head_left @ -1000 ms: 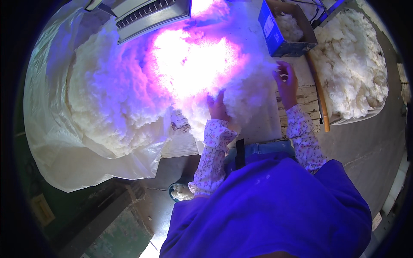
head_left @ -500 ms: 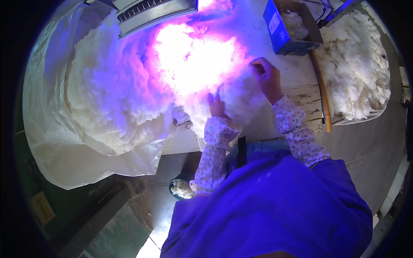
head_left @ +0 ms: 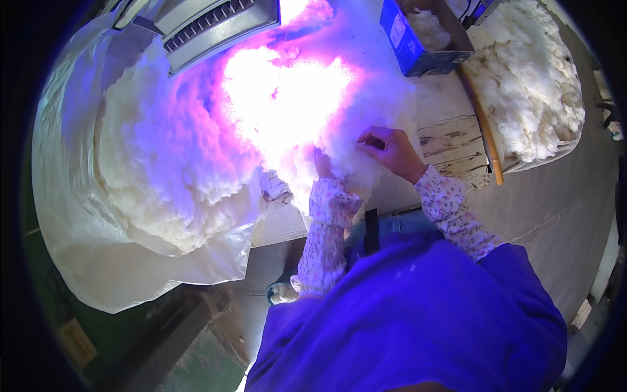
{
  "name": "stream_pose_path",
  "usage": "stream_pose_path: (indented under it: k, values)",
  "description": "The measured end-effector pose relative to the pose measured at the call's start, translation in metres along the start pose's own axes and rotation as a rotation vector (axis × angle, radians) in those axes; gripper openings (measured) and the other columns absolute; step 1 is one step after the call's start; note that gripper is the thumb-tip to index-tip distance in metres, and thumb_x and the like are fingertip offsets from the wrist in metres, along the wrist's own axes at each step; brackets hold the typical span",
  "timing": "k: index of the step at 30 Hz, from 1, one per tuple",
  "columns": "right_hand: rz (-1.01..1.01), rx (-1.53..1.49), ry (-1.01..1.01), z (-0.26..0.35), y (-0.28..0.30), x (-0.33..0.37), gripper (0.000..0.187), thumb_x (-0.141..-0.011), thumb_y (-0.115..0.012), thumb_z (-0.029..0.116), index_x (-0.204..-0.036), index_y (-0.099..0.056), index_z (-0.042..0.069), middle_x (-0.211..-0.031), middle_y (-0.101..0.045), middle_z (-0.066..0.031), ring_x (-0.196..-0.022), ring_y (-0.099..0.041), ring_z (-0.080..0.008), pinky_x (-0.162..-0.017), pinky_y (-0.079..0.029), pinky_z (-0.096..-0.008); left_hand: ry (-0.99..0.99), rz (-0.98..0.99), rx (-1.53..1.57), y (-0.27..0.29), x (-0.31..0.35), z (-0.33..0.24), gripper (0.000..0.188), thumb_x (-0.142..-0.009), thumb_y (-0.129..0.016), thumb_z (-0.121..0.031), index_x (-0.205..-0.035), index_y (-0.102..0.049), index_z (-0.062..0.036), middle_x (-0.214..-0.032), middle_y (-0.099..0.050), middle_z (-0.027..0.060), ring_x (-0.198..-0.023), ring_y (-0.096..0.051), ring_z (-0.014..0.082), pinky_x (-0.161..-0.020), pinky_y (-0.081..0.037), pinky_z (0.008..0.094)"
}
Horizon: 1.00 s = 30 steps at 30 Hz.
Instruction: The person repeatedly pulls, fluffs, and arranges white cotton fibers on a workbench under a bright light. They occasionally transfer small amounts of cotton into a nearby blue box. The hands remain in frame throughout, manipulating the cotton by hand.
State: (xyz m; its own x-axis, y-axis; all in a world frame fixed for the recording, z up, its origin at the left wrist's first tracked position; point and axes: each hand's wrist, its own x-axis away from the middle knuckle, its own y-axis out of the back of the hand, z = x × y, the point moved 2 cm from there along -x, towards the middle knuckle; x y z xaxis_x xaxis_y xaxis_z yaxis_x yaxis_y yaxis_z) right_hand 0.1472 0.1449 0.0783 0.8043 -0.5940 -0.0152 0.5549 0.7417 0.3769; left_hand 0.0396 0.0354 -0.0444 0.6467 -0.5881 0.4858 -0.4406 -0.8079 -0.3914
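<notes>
A tuft of white, cotton-like fluff lies on the table in front of me, between my hands. My left hand is sunk into its left side; glare and fluff hide the fingers. Over the right side of the fluff is my right hand, thumb and fingers curled together in a pinch. Whatever that pinch holds, if anything, is too small to make out. Beyond my hands, a strong violet-white glare washes out the fluff. To the left, a large heap of cotton-like fluff rests on a clear plastic sheet.
A grey lamp housing with slots stands at the far left. At the far right is a blue cardboard box with fluff inside. A wooden stick runs along the table's right edge, beside a bag of fluff. The tabletop has peeling paint.
My right hand has come nearer to me and slightly left, down over the fluff. My left hand stays in nearly the same place. The whole view has shifted slightly.
</notes>
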Motion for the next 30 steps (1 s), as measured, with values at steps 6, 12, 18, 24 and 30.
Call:
stream_pose_path:
  k: [6,12,18,24,30]
  values:
    - [-0.199,-0.122,-0.023,-0.002,0.022,-0.015,0.008,-0.079,-0.061,-0.002,-0.086,-0.062,0.0,-0.076,-0.062,-0.0027,-0.068,-0.058,-0.0075,-0.062,-0.047,-0.0213,-0.168,0.028,-0.166,-0.01,-0.002,0.004,0.038,-0.079,-0.062,-0.011,-0.114,-0.054,-0.0011,-0.1,-0.058,0.0129,-0.085,-0.059,0.0192,-0.076,-0.048,0.0289]
    - [-0.136,-0.015,-0.041,-0.027,0.05,-0.048,0.008,-0.078,-0.062,0.002,-0.085,-0.062,-0.001,-0.071,-0.062,-0.004,-0.063,-0.058,-0.0081,-0.057,-0.046,-0.0215,-0.007,0.057,-0.001,-0.027,0.023,0.009,0.046,-0.073,-0.065,-0.004,-0.117,-0.052,0.0001,-0.102,-0.06,0.0117,-0.089,-0.059,0.018,-0.077,-0.048,0.0287]
    - [-0.005,0.237,-0.102,-0.081,0.041,-0.06,0.029,-0.074,-0.065,0.005,-0.102,-0.059,0.0,-0.068,-0.062,-0.007,-0.055,-0.058,-0.0112,-0.052,-0.046,-0.0254,-0.179,0.076,-0.239,-0.041,0.042,0.012,0.045,-0.075,-0.065,-0.009,-0.117,-0.051,-0.0008,-0.097,-0.06,0.009,-0.083,-0.059,0.0155,-0.067,-0.05,0.0276]
    - [0.194,0.21,-0.115,-0.112,0.024,-0.042,0.047,-0.068,-0.063,-0.001,-0.113,-0.055,0.003,-0.067,-0.061,-0.0063,-0.057,-0.059,-0.0157,-0.055,-0.047,-0.0293,-0.389,-0.192,-0.91,-0.065,0.058,0.005,0.047,-0.073,-0.071,-0.02,-0.112,-0.053,0.0006,-0.101,-0.057,0.0156,-0.095,-0.055,0.026,-0.082,-0.044,0.0395]
    - [0.259,0.514,0.124,-0.109,0.018,-0.025,0.043,-0.075,-0.051,0.006,-0.118,-0.051,0.007,-0.073,-0.06,-0.0193,-0.068,-0.059,-0.0363,-0.063,-0.046,-0.0455,-0.83,-0.391,-1.107,-0.1,0.053,-0.023,0.055,-0.071,-0.072,-0.028,-0.117,-0.049,-0.0065,-0.115,-0.047,0.02,-0.109,-0.043,0.039,-0.092,-0.036,0.0458]
